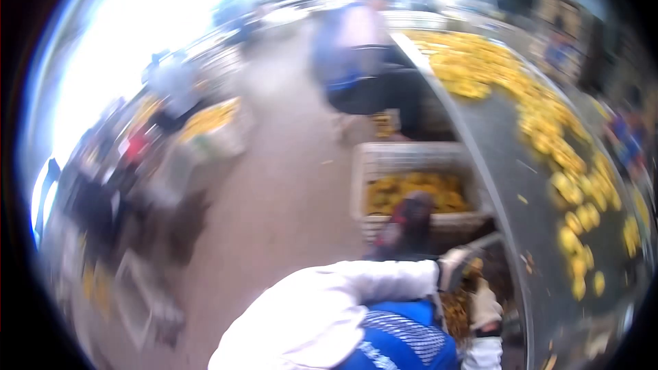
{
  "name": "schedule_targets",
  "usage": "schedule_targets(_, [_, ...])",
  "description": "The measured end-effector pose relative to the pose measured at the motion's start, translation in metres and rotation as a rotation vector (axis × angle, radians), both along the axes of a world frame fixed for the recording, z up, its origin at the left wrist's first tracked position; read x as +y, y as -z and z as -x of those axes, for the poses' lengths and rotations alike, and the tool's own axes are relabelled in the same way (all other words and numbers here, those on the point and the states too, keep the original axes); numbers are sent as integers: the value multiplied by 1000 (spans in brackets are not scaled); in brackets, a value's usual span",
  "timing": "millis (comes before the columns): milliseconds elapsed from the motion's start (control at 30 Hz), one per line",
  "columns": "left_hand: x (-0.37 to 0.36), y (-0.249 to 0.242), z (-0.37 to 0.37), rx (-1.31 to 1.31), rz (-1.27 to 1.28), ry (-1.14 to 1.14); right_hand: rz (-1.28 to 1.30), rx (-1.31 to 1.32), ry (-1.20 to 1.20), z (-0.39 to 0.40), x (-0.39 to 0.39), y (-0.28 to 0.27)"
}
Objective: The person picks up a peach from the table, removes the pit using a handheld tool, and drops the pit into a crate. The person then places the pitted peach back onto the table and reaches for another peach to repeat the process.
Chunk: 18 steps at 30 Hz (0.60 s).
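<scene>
Near the bottom right, beside the dark table's edge, my left hand (455, 265) is at the end of a white sleeve and seems to wear a pale glove. Close to it, my right hand (485, 307), also pale-gloved, has a dark band at its wrist. Between the hands are brownish scraps (458, 310) and a small yellowish piece; blur hides whether either hand grips it. The fingers of both hands are smeared. A blue apron (394, 336) with a white pattern lies under the arms.
A white crate (411, 154) of yellow pieces stands just ahead. Yellow pieces (473, 62) cover part of the dark table (500, 144) on the right. A blurred person (356, 48) sits beyond the crate. Other people and crates (229, 140) are at the left.
</scene>
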<state>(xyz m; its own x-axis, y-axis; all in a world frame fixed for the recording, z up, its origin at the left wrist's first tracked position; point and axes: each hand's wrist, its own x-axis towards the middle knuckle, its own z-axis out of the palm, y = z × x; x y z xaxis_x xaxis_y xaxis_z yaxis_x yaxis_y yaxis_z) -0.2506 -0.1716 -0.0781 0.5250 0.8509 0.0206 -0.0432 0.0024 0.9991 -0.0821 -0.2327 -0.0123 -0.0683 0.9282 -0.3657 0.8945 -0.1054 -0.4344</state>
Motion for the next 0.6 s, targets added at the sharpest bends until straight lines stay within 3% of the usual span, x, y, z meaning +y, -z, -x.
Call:
schedule_targets(33, [26, 47, -27, -213, 136, -231, -10, 19, 2, 0, 12, 18])
schedule_targets(67, [44, 82, -42, -438, 254, -425, -2, -134, 80, 21, 5, -13])
schedule_targets(100, [24, 51, -27, -348, 69, -548, -39, -77, -70, 14, 12, -11])
schedule_targets(133, [8, 13, -20, -253, -113, -650, 76, -231, 85, 44, 14, -43])
schedule_targets(167, [23, 20, -16, -303, 88, -653, 29, -130, -3, 35, 30, -23])
schedule_targets(200, [27, 28, -7, 183, -465, -746, -9, -32, -89, 27, 47, -3])
schedule_targets(267, [32, 20, -14, -471, 113, -706, -27, -68, -131, 43, 54, -17])
schedule_targets(300, [43, 30, 0, -195, -197, -697, -57, -10, -91, 48, 59, -15])
schedule_targets(333, [52, 35, 0, -200, -200, -706, -85, 50, -47, 48, 69, -9])
schedule_targets(367, [58, 33, -1, -339, -81, -628, -232, 269, -145, 7, 117, 84])
schedule_targets(400, [61, 30, -3, -473, 40, -541, -236, 270, -143, 12, 110, 69])
schedule_targets(433, [37, -17, -2, -119, -828, -924, -263, 325, -31, 25, 90, 33])
schedule_targets(467, [53, -18, -1, -123, -826, -918, -288, 378, 80, 32, 79, 13])
schedule_targets(500, [76, -15, -5, -555, -182, -846, -448, 462, 36, 15, 83, 45])
schedule_targets(533, [91, -18, -2, -927, 485, -691, -308, 586, 132, 17, 72, 17])
schedule_targets(567, [23, -128, 37, -880, 669, -679, -364, 641, 133, 8, 69, 25])
schedule_targets(600, [65, -92, 41, -984, 403, -459, -421, 692, 133, -10, 65, 40])
